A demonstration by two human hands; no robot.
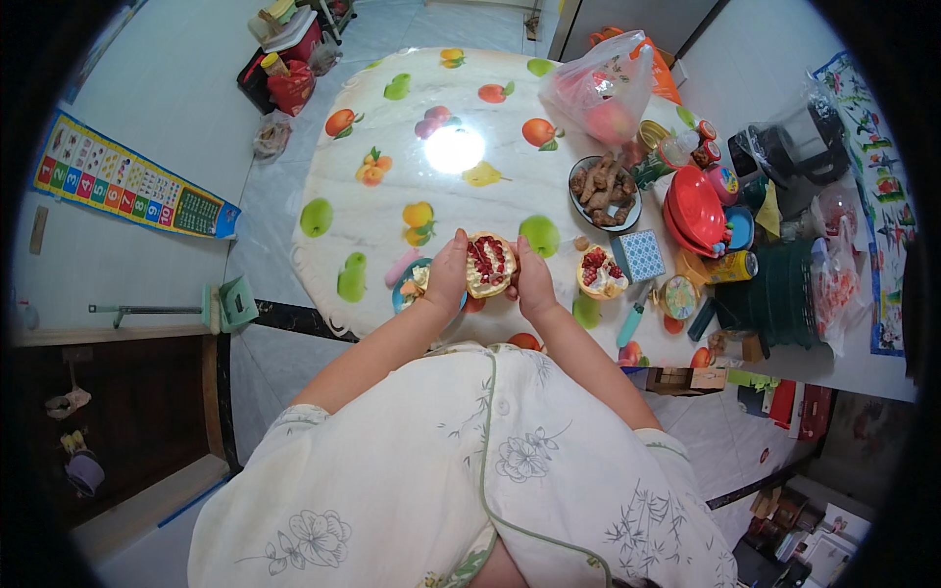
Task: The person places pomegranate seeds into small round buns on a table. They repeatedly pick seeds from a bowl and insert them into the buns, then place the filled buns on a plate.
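Observation:
Between my two hands is a halved pomegranate (490, 266), its cut face with red seeds and pale membrane turned up. My left hand (447, 275) grips its left side, thumb along the rim. On the right side, my right hand (534, 281) holds it with thumb and fingers. Beneath my left hand a blue plate (401, 292) shows in part, with pale peel pieces (420, 276) on it. Another piece of pomegranate (601, 273) lies to the right on the table, seeds upward. Near it rests a knife with a turquoise handle (631, 323).
The fruit-print tablecloth (353, 235) covers the table. On the right stand a bowl of ginger (604, 192), a blue patterned box (638, 255), red plastic bowls (693, 209), a yellow can (733, 267) and a round tin (678, 297). A plastic bag of fruit (603, 92) sits at the far right.

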